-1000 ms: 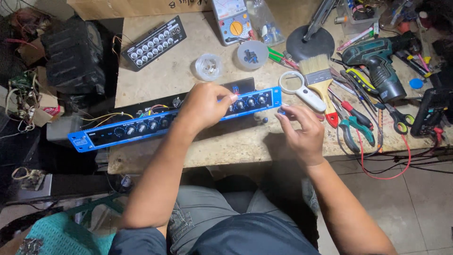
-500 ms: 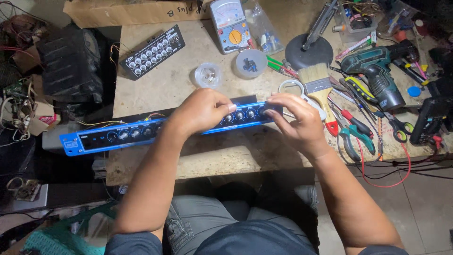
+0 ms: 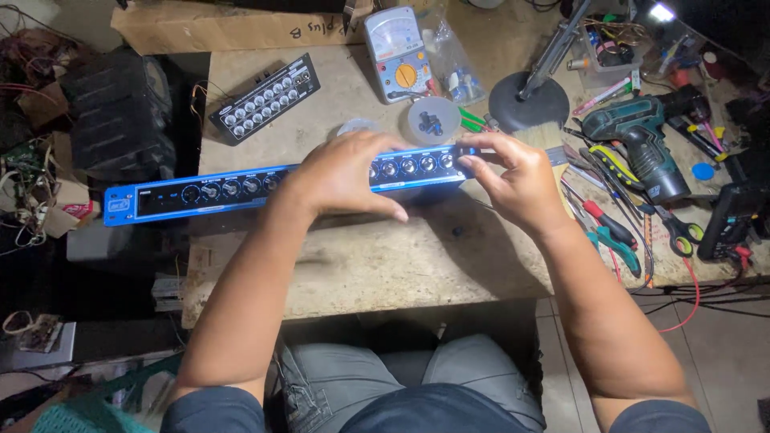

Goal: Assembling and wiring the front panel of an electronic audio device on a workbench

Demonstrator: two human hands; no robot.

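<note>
Both hands are working at a long blue rack unit (image 3: 216, 192) lying across the near part of the wooden workbench (image 3: 385, 265). Its middle stretch is hiding under the left hand (image 3: 345, 176), which is resting palm down with fingers curled over the top edge, gripping it. At three o'clock from that, the right hand (image 3: 517, 180) is pinching the unit's right end between thumb and fingertips; what sits under the fingertips is too small to make out. Forearms are angling inward from the lap. At eleven o'clock a smaller black panel of knobs (image 3: 265, 98) is lying; at twelve, a meter with an orange dial (image 3: 397, 56); at two, a green cordless drill (image 3: 642, 144).
</note>
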